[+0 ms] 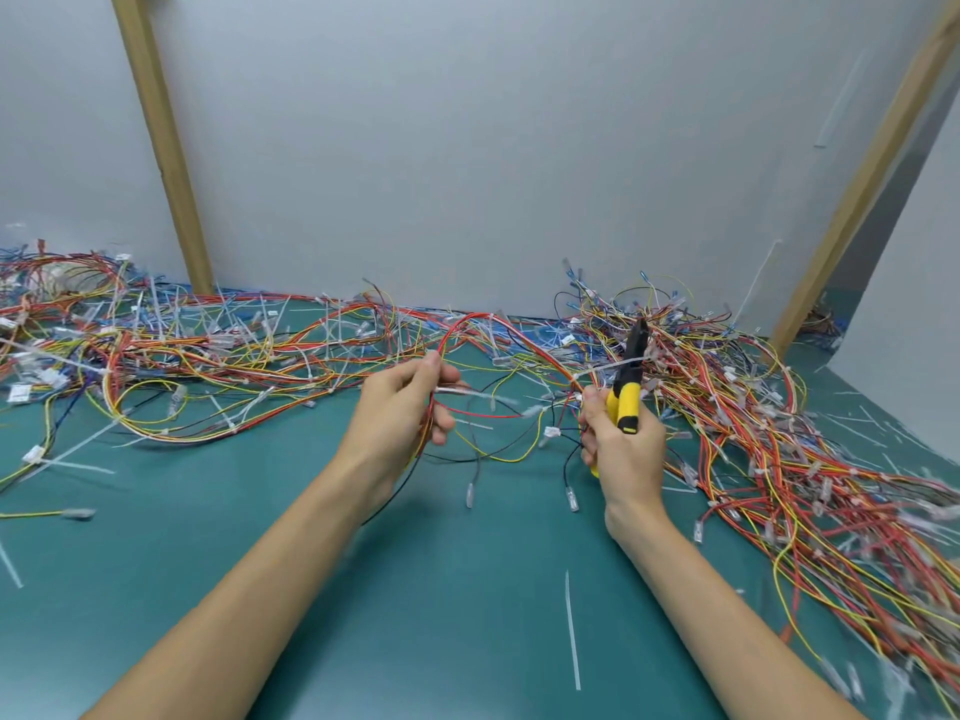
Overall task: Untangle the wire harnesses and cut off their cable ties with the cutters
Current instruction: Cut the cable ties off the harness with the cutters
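Above the right hand (626, 449), gripped cutters (629, 376) point up.

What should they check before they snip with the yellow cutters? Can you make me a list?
1. Cutters held firmly: the right hand grips the yellow handles of the cutters. Ok.
2. Wires held steady: the left hand pinches the red wires. Ok.
3. Cable tie between the blades: a white cable tie crosses the black cutter head, but the blades are too blurred to see. Cannot tell.
4. Fingers away from the blades: both hands sit below the black tip. Ok.
5. No wire caught in the blades: the pile behind hides this. Cannot tell.
6. Wires untangled: they run into the pile. Not ok.
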Tool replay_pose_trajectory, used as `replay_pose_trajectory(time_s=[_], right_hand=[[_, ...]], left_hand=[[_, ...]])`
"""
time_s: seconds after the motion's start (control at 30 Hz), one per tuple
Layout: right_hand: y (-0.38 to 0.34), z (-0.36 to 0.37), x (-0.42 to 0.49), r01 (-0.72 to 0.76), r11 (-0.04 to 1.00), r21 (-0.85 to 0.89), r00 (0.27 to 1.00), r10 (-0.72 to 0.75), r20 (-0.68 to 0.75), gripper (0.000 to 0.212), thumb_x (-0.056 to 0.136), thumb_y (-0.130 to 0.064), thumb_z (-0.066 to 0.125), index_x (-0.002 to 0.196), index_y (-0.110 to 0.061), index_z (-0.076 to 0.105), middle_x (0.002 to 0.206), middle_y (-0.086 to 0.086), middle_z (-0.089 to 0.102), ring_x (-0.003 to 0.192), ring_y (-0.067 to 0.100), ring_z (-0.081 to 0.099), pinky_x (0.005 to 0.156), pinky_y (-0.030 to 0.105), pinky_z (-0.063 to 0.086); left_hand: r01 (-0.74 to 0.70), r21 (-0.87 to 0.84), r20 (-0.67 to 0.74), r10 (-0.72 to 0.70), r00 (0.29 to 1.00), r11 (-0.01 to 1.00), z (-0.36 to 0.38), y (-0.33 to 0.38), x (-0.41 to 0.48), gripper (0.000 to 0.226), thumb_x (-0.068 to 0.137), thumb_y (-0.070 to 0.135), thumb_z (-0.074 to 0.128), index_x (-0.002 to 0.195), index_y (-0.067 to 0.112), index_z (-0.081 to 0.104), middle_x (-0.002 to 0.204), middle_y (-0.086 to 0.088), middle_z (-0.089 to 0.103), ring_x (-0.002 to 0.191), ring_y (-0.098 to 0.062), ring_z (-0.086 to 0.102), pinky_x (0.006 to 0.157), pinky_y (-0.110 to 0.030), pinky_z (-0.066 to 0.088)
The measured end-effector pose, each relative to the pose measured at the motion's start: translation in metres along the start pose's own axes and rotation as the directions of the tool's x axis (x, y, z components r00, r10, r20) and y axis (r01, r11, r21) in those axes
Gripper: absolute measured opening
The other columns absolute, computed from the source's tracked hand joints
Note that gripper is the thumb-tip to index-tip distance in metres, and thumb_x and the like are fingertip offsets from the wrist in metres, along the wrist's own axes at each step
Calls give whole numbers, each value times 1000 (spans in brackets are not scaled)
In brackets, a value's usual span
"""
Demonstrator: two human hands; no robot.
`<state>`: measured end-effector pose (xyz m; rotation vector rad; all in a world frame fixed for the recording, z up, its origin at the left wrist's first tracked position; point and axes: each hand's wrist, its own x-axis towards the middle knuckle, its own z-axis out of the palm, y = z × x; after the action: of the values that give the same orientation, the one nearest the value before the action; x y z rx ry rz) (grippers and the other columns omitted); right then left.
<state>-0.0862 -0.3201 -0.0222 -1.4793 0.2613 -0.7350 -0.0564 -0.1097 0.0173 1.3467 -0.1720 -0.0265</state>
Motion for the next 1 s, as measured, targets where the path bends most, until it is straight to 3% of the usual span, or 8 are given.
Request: replay_pose_trajectory(time_s=[0.13,0.27,0.37,0.47,0.6,0.77,0.87,1.0], right_hand=[[-2,1,-2,-20,999,49,998,18,55,16,96,-24,68,88,-11,62,64,-3,60,48,11,41,43,24,36],[0,0,0,-38,995,92,996,30,83,18,96,-23,67,82,-14,61,63,-3,60,46,10,41,41,22,35],[3,0,2,-46,993,113,996,36,87,19,96,-24,67,84,-10,61,65,0,59,46,11,40,40,22,34],[5,0,4,-72,989,127,995,62,83,20,95,-25,68,85,-9,61,65,0,59,45,11,40,41,23,33],[6,0,5,-140,985,105,983,126,131,18,93,-26,71,81,-15,63,66,0,59,47,12,40,42,23,33],[10,3,3,-117,991,-63,968,128,216,25,90,-30,75,87,-8,63,74,9,52,56,19,36,50,29,32],[9,2,2,-80,991,-110,967,104,234,33,85,-39,76,81,-9,62,74,10,51,62,22,37,58,35,31],[4,0,-2,-47,992,-114,959,76,272,36,78,-45,74,77,-12,61,70,10,53,57,21,38,54,32,32]], left_hand=[[296,-584,202,-218,955,756,8,12,-7,24,106,20,43,90,7,57,74,-3,60,40,0,42,36,-10,36],[395,-753,432,-57,900,527,21,18,-17,16,100,6,41,94,5,56,90,-10,64,67,-11,67,63,-18,57],[342,-618,550,78,832,708,28,15,-23,17,100,13,42,106,11,57,112,-5,70,120,-33,63,100,-46,53],[267,-419,575,26,818,868,17,9,-15,23,98,15,48,118,14,60,127,-4,67,130,-33,56,108,-54,44],[2,57,196,-13,981,998,-5,5,1,31,100,10,52,129,18,61,125,0,70,121,-18,62,99,-39,43],[-143,472,-248,287,925,870,-25,-1,10,60,92,17,66,147,18,42,137,4,57,126,-14,51,112,-40,39],[-374,653,-90,558,825,659,-23,-3,6,51,89,18,66,138,21,49,131,5,56,126,-15,49,111,-43,37],[-537,705,190,606,772,464,-3,-13,-4,39,92,17,64,130,21,58,126,7,61,123,-14,52,108,-42,39]])
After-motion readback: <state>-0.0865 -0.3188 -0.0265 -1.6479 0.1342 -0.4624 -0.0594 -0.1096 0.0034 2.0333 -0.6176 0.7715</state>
